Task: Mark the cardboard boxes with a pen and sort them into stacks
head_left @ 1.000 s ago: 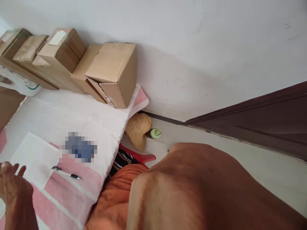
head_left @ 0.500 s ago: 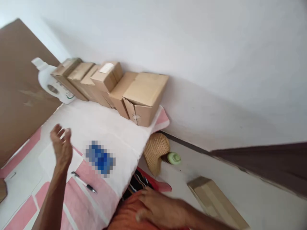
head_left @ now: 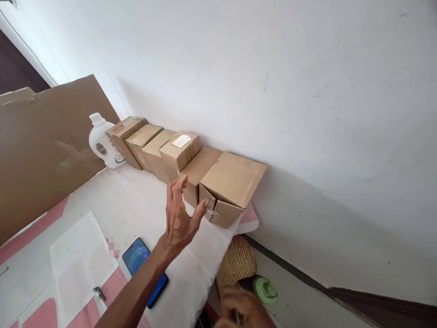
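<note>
My left hand [head_left: 179, 221] is raised over the table, thumb and fingers spread, with nothing in it. Just beyond its fingers stands an end cardboard box [head_left: 235, 180] with slightly parted flaps. Beneath the forearm lies a phone [head_left: 135, 256] with a lit blue screen, partly covered by the arm. A white sheet of paper [head_left: 77, 248] is left of the phone, and a pen [head_left: 99, 295] lies at its lower edge, partly hidden by the arm. My right hand [head_left: 244, 309] is low at the bottom edge, blurred, its fingers curled; whatever they hold, if anything, cannot be made out.
Several cardboard boxes [head_left: 143, 136] line the wall, a small labelled box [head_left: 180, 149] on top. At their left end are a white jug [head_left: 111, 157] and a large cardboard panel [head_left: 44, 150]. Below the table edge are a woven straw item [head_left: 238, 262] and a green-capped bottle [head_left: 265, 290].
My left hand has moved right, toward the boxes, and its forearm now crosses the phone. My right hand has left the orange cloth and curled up. The view has shifted.
</note>
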### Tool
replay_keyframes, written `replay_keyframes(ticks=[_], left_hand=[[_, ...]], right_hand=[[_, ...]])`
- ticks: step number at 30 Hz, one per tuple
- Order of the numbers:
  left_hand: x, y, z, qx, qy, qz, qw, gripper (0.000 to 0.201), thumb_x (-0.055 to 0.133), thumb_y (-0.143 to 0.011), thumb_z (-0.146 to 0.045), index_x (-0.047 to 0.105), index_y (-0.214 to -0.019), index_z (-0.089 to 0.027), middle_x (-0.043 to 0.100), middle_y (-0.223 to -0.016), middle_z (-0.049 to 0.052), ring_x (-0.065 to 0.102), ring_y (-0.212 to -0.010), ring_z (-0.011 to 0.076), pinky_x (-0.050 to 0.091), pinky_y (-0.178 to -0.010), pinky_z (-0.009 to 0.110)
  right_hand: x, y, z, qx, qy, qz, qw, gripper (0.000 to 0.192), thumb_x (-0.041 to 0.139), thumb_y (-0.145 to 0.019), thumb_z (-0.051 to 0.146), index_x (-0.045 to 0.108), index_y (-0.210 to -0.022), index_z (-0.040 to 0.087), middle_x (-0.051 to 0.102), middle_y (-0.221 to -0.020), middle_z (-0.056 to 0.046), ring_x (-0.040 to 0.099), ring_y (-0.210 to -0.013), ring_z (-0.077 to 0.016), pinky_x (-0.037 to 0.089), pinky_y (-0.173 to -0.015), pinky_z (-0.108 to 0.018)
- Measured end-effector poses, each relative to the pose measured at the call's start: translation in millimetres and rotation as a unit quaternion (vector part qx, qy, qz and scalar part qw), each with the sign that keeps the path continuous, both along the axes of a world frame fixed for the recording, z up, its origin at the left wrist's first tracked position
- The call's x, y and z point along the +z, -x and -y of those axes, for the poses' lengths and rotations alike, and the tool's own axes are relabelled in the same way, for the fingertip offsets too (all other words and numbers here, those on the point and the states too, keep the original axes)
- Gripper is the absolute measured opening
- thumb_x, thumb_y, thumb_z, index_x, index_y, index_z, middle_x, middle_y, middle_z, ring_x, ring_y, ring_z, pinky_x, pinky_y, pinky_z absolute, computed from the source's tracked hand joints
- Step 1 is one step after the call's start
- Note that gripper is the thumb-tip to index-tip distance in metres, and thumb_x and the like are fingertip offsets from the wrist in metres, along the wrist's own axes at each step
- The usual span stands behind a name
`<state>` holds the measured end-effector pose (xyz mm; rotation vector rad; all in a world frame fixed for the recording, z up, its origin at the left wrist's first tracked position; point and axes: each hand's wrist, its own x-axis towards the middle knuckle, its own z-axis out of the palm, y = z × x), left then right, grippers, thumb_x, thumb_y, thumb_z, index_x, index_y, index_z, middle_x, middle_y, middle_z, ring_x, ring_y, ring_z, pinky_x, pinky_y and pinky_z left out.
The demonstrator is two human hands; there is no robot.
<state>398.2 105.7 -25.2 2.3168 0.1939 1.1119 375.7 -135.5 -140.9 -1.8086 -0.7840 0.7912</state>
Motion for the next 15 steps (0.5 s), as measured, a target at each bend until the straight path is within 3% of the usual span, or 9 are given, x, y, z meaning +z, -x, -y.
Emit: replay_keyframes(ticks=[2, 4, 6, 8, 11, 15], left_hand=[[-15.6, 7, 19, 0.026, 0.111, -0.018, 0.993, 0.055, 0.063, -0.1, -0.046, 0.041, -0.146, -0.027, 0.056, -0.13, 0.015, 0.058, -0.115, 0.0292, 0.05, -0.096, 0.046], [-29.8, 13, 36, 0.023, 0.225, -0.071, 0.971, 0.049, 0.055, -0.102, -0.051, 0.042, -0.143, -0.028, 0.053, -0.134, 0.015, 0.056, -0.122, 0.03, 0.048, -0.102, 0.049], [-40.3, 13, 49, -0.016, 0.302, -0.133, 0.944, 0.052, 0.048, -0.103, -0.058, 0.04, -0.145, -0.027, 0.05, -0.139, 0.017, 0.051, -0.132, 0.0313, 0.042, -0.112, 0.053], [-46.4, 8, 57, -0.049, 0.333, -0.173, 0.926, 0.062, 0.044, -0.103, -0.063, 0.034, -0.151, -0.025, 0.044, -0.146, 0.02, 0.042, -0.143, 0.0325, 0.033, -0.121, 0.055], [-49.3, -5, 61, -0.05, 0.343, -0.178, 0.921, 0.08, 0.046, -0.098, -0.07, 0.024, -0.158, -0.022, 0.035, -0.154, 0.023, 0.029, -0.153, 0.0345, 0.023, -0.127, 0.055], [-50.3, -7, 67, -0.02, 0.366, -0.179, 0.913, 0.114, 0.076, -0.071, -0.077, 0.027, -0.156, -0.02, 0.036, -0.152, 0.026, 0.03, -0.151, 0.0432, 0.024, -0.126, 0.059]], right_hand=[[18.7, -38, 9, -0.159, -0.029, 0.001, 0.987, 0.03, 0.074, -0.082, 0.051, 0.06, -0.06, 0.035, 0.065, -0.066, -0.005, 0.067, -0.064, -0.0295, 0.055, -0.058, -0.043], [34.5, -82, 8, -0.307, -0.075, 0.071, 0.946, 0.034, 0.055, -0.094, 0.063, 0.071, -0.092, 0.033, 0.075, -0.097, -0.008, 0.072, -0.089, -0.0315, 0.059, -0.079, -0.049], [40.7, -122, -8, -0.389, -0.126, 0.129, 0.903, 0.053, 0.046, -0.097, 0.07, 0.066, -0.124, 0.029, 0.068, -0.133, -0.014, 0.067, -0.116, -0.0339, 0.052, -0.101, -0.056], [36.3, -153, -35, -0.398, -0.179, 0.12, 0.892, 0.068, 0.034, -0.1, 0.074, 0.059, -0.138, 0.024, 0.062, -0.145, -0.016, 0.061, -0.131, -0.0328, 0.047, -0.111, -0.056], [22.9, -178, -75, -0.412, -0.199, 0.119, 0.881, 0.077, 0.025, -0.099, 0.076, 0.059, -0.138, 0.02, 0.066, -0.14, -0.017, 0.061, -0.131, -0.0323, 0.046, -0.113, -0.055], [29.8, -167, -90, -0.41, -0.19, 0.127, 0.883, 0.084, 0.011, -0.096, 0.075, 0.057, -0.141, 0.021, 0.067, -0.134, -0.019, 0.063, -0.127, -0.0371, 0.049, -0.105, -0.064]])
